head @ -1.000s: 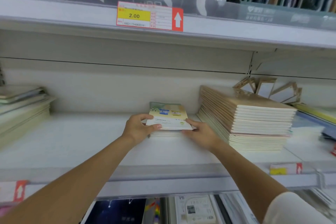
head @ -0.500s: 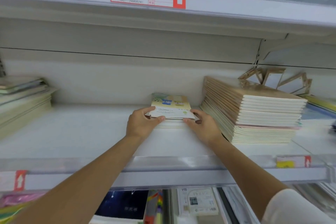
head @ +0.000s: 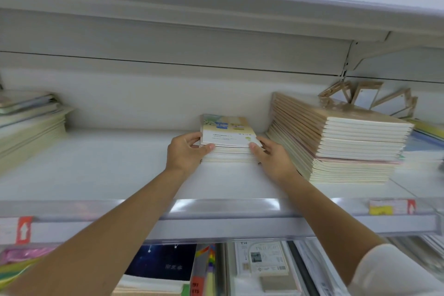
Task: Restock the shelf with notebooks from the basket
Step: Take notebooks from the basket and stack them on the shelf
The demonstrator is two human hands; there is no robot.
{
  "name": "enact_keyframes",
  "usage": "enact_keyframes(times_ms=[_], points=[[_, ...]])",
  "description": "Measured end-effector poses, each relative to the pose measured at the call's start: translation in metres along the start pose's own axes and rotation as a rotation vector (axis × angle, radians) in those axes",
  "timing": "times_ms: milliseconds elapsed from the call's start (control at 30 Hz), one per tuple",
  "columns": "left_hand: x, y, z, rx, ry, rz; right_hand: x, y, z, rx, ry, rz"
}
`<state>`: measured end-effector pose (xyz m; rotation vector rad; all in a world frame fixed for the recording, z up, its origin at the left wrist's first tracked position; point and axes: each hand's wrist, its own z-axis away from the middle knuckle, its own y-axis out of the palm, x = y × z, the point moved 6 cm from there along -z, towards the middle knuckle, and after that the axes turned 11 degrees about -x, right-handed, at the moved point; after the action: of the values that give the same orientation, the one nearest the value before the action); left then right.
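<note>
A small stack of notebooks [head: 228,136] with a pale yellow and white illustrated cover lies flat on the white shelf [head: 115,166], near its back wall. My left hand [head: 185,154] grips the stack's left front corner, thumb on the cover. At the right front corner my right hand [head: 274,157] holds the stack the same way. Both arms reach in over the shelf's front rail. No basket is in view.
A tall slanted pile of tan-covered notebooks [head: 341,137] stands just right of my right hand. Another pile of notebooks [head: 28,122] sits at the far left. A price rail [head: 216,223] runs along the shelf front, and the upper shelf [head: 216,2] hangs overhead. More stationery lies below.
The stack has settled slightly deeper on the shelf with both hands still on its corners. My view has tilted down and moved closer.
</note>
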<state>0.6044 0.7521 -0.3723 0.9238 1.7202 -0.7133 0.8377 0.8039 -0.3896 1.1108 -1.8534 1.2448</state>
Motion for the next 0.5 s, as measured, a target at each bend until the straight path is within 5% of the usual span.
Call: enact_keyframes(times_ms=[500], points=[[-0.002,-0.001,-0.002,0.026,0.027,-0.123,0.014,-0.006,0.006,-0.038,0.068,0.046]])
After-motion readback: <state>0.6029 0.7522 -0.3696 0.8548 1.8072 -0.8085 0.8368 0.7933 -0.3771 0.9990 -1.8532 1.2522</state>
